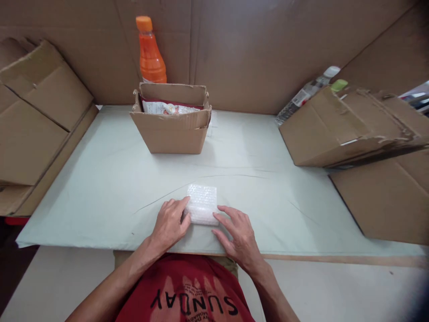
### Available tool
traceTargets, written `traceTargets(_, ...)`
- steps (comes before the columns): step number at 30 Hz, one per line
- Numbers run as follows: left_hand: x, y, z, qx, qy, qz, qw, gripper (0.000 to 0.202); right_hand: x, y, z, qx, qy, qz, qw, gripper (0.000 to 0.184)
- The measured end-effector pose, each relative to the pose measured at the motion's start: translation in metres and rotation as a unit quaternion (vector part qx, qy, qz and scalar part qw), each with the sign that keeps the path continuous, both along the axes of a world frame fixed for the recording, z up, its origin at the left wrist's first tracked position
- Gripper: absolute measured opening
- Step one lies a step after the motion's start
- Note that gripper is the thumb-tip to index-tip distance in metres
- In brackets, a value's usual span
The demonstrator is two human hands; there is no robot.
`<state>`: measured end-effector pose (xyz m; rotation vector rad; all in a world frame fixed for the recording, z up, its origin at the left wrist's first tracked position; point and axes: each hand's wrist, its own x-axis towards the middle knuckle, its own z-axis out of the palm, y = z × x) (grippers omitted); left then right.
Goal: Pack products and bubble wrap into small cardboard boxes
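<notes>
A small white bubble-wrap bundle (203, 203) lies near the front edge of a table covered in pale green paper (110, 179). My left hand (170, 221) rests at the bundle's left side, fingers stretched out and touching its near-left edge. My right hand (236, 232) lies flat at the bundle's near-right corner, fingertips against it. Neither hand is wrapped round anything.
An open cardboard box (170, 125) holding a printed packet stands at the back centre, an orange bottle (150, 53) behind it. Flattened cartons are stacked at the left (36, 112) and right (348, 129). Two bottles (308, 91) lie behind the right stack. Cardboard walls enclose the table.
</notes>
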<state>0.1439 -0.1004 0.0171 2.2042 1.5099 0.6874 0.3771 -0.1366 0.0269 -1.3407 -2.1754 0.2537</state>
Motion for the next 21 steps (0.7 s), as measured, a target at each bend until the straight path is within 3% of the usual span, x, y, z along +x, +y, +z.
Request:
traceTargets(3, 0.002, 0.005, 0.0, -0.03, -0.048, 0.054, 0.997, 0.039, -0.008, 0.009, -0.005, -0.009, -0.036, 0.02, 0.999, 0.029)
traceTargets(5, 0.001, 0.002, 0.001, -0.108, -0.145, 0.097, 0.979, 0.05, -0.012, 0.017, -0.011, -0.017, -0.001, -0.006, 1.0, 0.027)
traceTargets(8, 0.001, -0.007, 0.003, -0.238, -0.339, 0.135, 0.9, 0.073, -0.017, 0.022, -0.014, -0.067, 0.099, -0.043, 0.992, 0.026)
traceTargets(11, 0.007, -0.011, 0.007, -0.305, -0.475, 0.133, 0.815, 0.085, -0.017, 0.019, -0.011, -0.164, 0.155, 0.01, 0.974, 0.025)
traceTargets(13, 0.012, -0.011, 0.01, -0.323, -0.506, 0.123, 0.79, 0.084, -0.013, 0.017, -0.008, -0.186, 0.159, 0.034, 0.969, 0.027)
traceTargets(15, 0.015, -0.011, 0.011, -0.319, -0.505, 0.101, 0.795, 0.08, -0.007, 0.017, -0.005, -0.172, 0.16, 0.021, 0.972, 0.041)
traceTargets(17, 0.017, -0.01, 0.01, -0.301, -0.479, 0.06, 0.822, 0.077, -0.002, 0.019, -0.002, -0.182, 0.174, 0.015, 0.968, 0.056)
traceTargets(18, 0.016, -0.01, 0.01, -0.286, -0.455, 0.036, 0.842, 0.075, -0.001, 0.021, 0.0, -0.206, 0.183, 0.025, 0.961, 0.056)
traceTargets(21, 0.006, 0.002, 0.015, -0.191, -0.348, -0.022, 0.918, 0.069, -0.003, 0.026, 0.006, -0.272, 0.211, 0.048, 0.937, 0.033)
